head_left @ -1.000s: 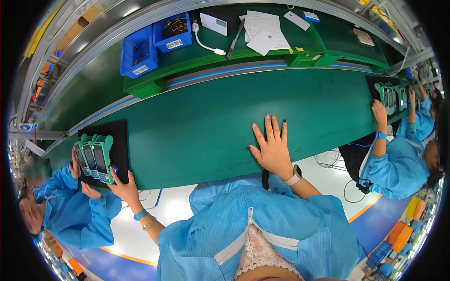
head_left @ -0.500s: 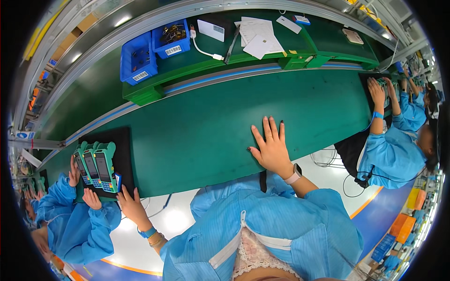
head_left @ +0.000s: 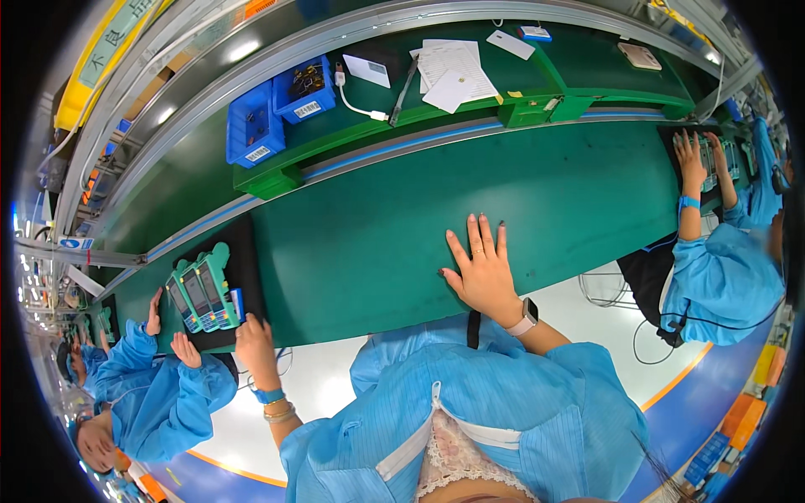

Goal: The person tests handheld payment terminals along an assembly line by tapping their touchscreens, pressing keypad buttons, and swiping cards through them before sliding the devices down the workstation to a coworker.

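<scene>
My left hand (head_left: 256,345) is at the near right corner of a black mat (head_left: 246,260), fingers curled around its edge. Several green handheld card terminals (head_left: 204,293) with dark screens and keypads lie side by side on that mat. A small blue-and-white object (head_left: 237,305) stands against the rightmost terminal, just above my left fingers. My right hand (head_left: 486,277) rests flat on the green tabletop (head_left: 369,235), fingers spread, holding nothing.
A co-worker's hands (head_left: 186,348) are beside the terminals at left. Another co-worker's hands (head_left: 693,159) touch devices at far right. On the green shelf (head_left: 335,151) sit blue bins (head_left: 255,126), a white cable (head_left: 362,102), papers (head_left: 453,74) and a white card (head_left: 511,44).
My left hand's fingers have curled in at the mat's corner. My view has turned somewhat, so the surroundings sit farther right. My right hand stays flat on the table.
</scene>
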Motion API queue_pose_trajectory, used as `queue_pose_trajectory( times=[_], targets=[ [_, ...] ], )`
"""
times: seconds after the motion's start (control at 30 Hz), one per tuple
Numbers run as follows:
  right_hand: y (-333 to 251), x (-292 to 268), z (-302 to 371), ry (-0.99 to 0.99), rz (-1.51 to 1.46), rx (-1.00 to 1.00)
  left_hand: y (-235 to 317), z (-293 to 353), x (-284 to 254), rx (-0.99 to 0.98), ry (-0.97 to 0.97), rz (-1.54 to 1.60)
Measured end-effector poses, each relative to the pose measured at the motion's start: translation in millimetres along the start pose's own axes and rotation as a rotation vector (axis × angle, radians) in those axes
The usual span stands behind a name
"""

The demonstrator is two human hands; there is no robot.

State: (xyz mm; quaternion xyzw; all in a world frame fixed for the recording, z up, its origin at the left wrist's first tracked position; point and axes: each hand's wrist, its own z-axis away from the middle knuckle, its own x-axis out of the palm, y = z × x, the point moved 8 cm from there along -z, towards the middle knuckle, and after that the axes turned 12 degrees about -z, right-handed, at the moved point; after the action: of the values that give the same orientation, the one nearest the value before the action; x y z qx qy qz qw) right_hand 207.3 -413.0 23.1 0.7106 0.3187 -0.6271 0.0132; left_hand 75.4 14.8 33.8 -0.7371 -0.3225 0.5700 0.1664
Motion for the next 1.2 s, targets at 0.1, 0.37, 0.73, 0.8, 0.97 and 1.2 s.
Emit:
queue_pose_trajectory(
  times=[0.1,0.37,0.73,0.8,0.97,1.2],
  targets=[
    [2.9,-2.6,1.3,0.075,-0.141,0.005,48.4,-7.5,-43.1,0.042,0.116,0.028],
    [-30.1,58.2,-0.3,-0.162,-2.009,0.56,174.9,-18.1,-178.8,0.27,0.293,0.483],
    [-7.5,62.6,-23.2,-0.05,-1.81,0.691,212.2,-17.8,-222.2,0.54,0.249,0.894],
    [1.9,65.9,-20.7,0.002,-1.798,0.725,208.2,-16.1,-221.0,0.539,0.263,0.87],
    [64.3,42.3,-8.2,0.218,-1.623,0.753,203.7,-12.6,-215.3,0.496,0.228,0.821],
    [173.7,-58.8,43.0,0.357,-1.267,0.703,206.6,-15.2,-207.4,0.494,0.243,0.865]
  ],
)
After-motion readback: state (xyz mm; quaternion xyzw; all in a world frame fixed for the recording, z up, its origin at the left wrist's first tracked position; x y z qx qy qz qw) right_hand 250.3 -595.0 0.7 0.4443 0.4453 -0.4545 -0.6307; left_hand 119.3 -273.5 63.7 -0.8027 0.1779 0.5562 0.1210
